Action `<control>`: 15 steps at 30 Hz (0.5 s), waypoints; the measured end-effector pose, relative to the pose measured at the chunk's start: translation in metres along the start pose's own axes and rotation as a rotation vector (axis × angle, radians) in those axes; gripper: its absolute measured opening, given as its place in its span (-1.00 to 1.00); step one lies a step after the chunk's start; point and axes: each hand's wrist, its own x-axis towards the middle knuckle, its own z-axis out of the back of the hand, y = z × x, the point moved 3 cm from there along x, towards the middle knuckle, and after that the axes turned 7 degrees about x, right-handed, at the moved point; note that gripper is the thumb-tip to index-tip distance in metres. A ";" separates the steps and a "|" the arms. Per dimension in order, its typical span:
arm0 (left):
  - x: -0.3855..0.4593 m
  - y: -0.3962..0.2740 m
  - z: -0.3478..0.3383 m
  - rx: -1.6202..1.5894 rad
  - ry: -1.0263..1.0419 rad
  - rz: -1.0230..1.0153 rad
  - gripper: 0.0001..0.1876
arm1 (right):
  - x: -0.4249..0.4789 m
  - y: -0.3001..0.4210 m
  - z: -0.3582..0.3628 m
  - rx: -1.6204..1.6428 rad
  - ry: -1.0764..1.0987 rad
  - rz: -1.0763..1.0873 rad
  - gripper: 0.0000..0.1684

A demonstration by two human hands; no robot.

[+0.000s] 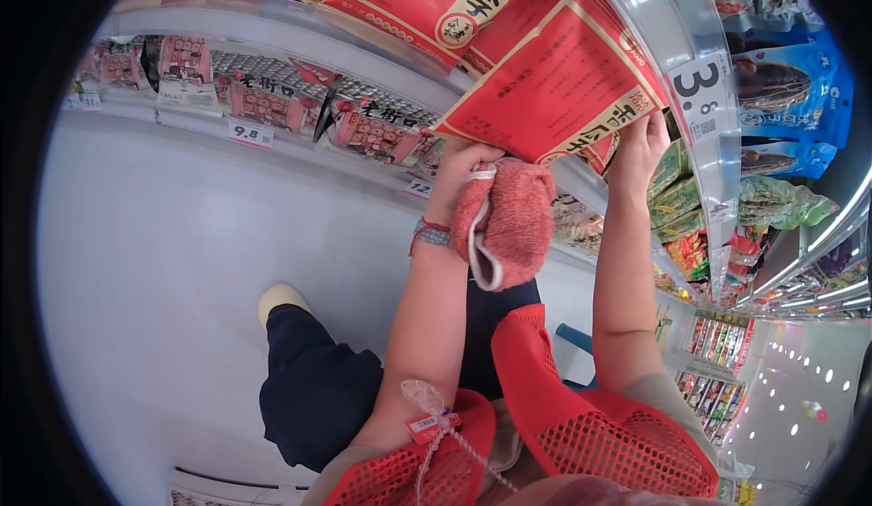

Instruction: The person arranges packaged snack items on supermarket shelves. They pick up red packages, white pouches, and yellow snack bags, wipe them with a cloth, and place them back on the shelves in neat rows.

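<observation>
A red bag of sunflower seeds [552, 83] spans the space between my two hands, tilted in front of the shelf. My left hand [463, 172] grips its lower left corner and also holds a pinkish-red terry cloth [511, 220] with white edging, which hangs below the bag. At the bag's right end, my right hand [640, 145] holds the lower edge; its fingers are partly hidden behind the packet. Similar red bags [422, 2] lie on the shelf just behind and above.
Below the red bags, pink-and-clear snack packs [381, 124] line a lower shelf with price tags [251, 134]. A clear shelf edge [681, 43] curves along the right, with blue bags [790, 90] beyond it. A teal bar [574, 338] shows near my legs.
</observation>
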 end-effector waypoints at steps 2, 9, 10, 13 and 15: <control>-0.012 -0.006 0.008 -0.041 -0.010 0.027 -0.58 | 0.010 0.000 -0.018 0.027 0.032 -0.189 -0.56; -0.025 0.002 0.054 0.005 0.052 -0.010 -0.59 | 0.038 -0.029 -0.076 0.222 0.275 -0.678 -0.56; -0.025 0.007 0.053 -0.069 0.052 0.011 -0.65 | 0.040 -0.034 -0.083 0.366 0.114 -0.833 -0.58; -0.030 0.020 0.049 -0.218 0.190 0.029 -0.65 | 0.040 -0.030 -0.084 0.152 0.028 -0.810 -0.67; -0.021 0.017 0.048 -0.155 0.449 -0.014 -0.62 | 0.041 -0.032 -0.092 0.128 0.045 -0.760 -0.65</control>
